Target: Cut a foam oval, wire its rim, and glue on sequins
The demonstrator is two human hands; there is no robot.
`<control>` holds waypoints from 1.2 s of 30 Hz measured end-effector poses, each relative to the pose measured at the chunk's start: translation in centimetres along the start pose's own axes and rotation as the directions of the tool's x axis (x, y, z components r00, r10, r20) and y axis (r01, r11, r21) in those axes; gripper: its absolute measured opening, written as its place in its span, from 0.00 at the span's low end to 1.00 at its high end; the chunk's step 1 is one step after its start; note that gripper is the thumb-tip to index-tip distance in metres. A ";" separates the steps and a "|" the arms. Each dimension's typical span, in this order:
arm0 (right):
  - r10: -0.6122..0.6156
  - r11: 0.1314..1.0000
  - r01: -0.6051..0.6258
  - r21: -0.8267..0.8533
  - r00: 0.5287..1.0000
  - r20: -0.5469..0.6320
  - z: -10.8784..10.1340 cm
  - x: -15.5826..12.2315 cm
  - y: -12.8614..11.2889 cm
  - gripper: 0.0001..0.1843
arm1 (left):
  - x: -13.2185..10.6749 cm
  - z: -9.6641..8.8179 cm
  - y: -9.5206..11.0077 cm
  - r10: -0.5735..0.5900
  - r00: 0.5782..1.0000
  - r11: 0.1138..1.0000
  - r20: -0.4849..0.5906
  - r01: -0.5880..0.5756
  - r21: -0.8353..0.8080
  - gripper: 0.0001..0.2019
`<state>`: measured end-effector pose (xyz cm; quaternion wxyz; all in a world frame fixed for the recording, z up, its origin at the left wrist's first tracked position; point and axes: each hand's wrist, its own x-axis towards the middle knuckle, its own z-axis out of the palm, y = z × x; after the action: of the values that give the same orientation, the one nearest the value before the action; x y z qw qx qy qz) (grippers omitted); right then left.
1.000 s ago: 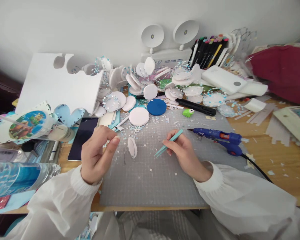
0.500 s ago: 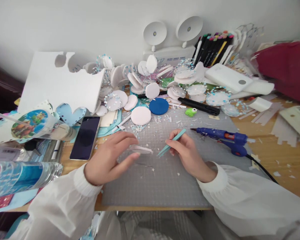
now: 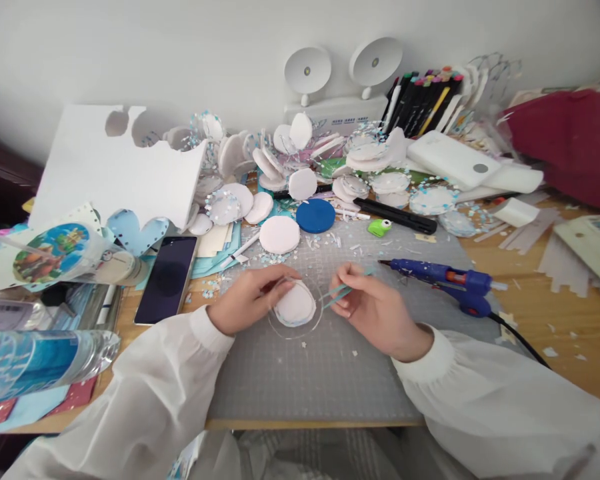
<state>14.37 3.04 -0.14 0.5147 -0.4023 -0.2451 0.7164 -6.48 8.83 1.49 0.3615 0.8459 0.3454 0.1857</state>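
Observation:
My left hand (image 3: pixel 260 293) is closed on the edge of a white foam disc (image 3: pixel 296 305) with a clear ring around it, held tilted above the grey cutting mat (image 3: pixel 310 383). In my right hand (image 3: pixel 367 300) is a pair of teal tweezers (image 3: pixel 339 293), its tips pointing left at the right side of the ring. Whether the tips touch the ring I cannot tell. Just beyond lie another white disc (image 3: pixel 279 235) and a round blue lid (image 3: pixel 315 215). To the right of my right hand rests a blue glue gun (image 3: pixel 437 273).
Several white discs and bead-trimmed rings (image 3: pixel 433 199) crowd the back. A phone (image 3: pixel 167 279), a plastic cup (image 3: pixel 60 253) and a water bottle (image 3: pixel 45 357) stand or lie at left. A black cutter (image 3: pixel 397 215) and a green punch (image 3: pixel 379 228) lie past my hands. The glue gun's cord runs right.
My left hand has moved right and tilted the disc up, so its face and clear ring now show. My right hand has turned the tweezers toward the ring.

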 end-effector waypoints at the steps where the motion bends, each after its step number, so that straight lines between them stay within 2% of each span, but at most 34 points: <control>1: 0.030 0.998 -0.033 0.050 0.999 0.044 0.1 -0.1 -0.3 0.12 | -0.1 0.0 -0.1 -0.004 1.000 1.000 -0.002 0.004 -0.017 0.12; 5: 0.001 0.994 -0.015 0.109 0.992 0.126 0.2 -0.5 -1.3 0.13 | -1.0 -0.5 -0.4 -0.017 1.000 1.000 -0.008 0.017 -0.026 0.12; 8: -0.065 0.995 0.057 0.085 0.993 0.097 0.1 -0.6 -1.9 0.15 | -2.2 -1.4 -0.4 -0.046 0.998 0.996 -0.044 0.042 -0.076 0.11; 11: -0.148 0.989 0.148 -0.005 0.989 -0.008 0.0 -0.4 -2.1 0.17 | -3.5 -2.5 -0.4 -0.075 0.992 0.986 -0.099 0.059 -0.156 0.11; 14: -0.251 0.965 0.245 -0.095 0.966 -0.061 -0.1 -0.2 -1.8 0.18 | -4.8 -3.6 -0.4 -0.076 0.995 0.981 -0.069 0.062 -0.183 0.10; 17: -0.305 0.941 0.298 -0.158 0.952 -0.023 -0.2 -0.2 -0.9 0.16 | -5.7 -3.9 -0.6 -0.102 0.994 0.976 -0.042 0.092 -0.196 0.10; 19: -0.316 0.909 0.315 -0.273 0.948 0.042 -0.2 -0.1 -0.3 0.13 | -6.0 -3.7 -0.8 -0.144 0.989 0.964 -0.044 0.130 -0.233 0.10; 23: -0.347 0.768 0.366 -0.527 0.928 0.138 -0.2 0.3 0.8 0.09 | -5.7 -2.9 -1.1 -0.180 0.983 0.939 -0.019 0.166 -0.301 0.12; 27: -0.506 0.547 0.529 -0.649 0.826 0.247 -0.5 0.9 1.6 0.07 | -5.2 -2.3 -1.2 -0.183 0.983 0.930 -0.002 0.172 -0.323 0.12; 30: -0.544 0.420 0.589 -0.690 0.772 0.328 -0.7 1.1 1.9 0.06 | -5.0 -2.0 -1.4 -0.169 0.985 0.932 -0.023 0.152 -0.329 0.12; 33: -0.546 0.344 0.626 -0.700 0.739 0.393 -0.8 1.1 2.2 0.06 | -5.1 -1.8 -1.7 -0.156 0.987 0.947 -0.044 0.136 -0.291 0.12; 36: -0.543 0.306 0.625 -0.718 0.734 0.408 -0.6 1.1 2.5 0.06 | -5.3 -1.7 -2.0 -0.160 0.986 0.955 -0.038 0.145 -0.259 0.13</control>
<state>13.39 3.16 -2.71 0.4768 -0.4435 -0.6990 0.2954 -11.98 6.81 0.80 0.4702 0.7574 0.3935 0.2247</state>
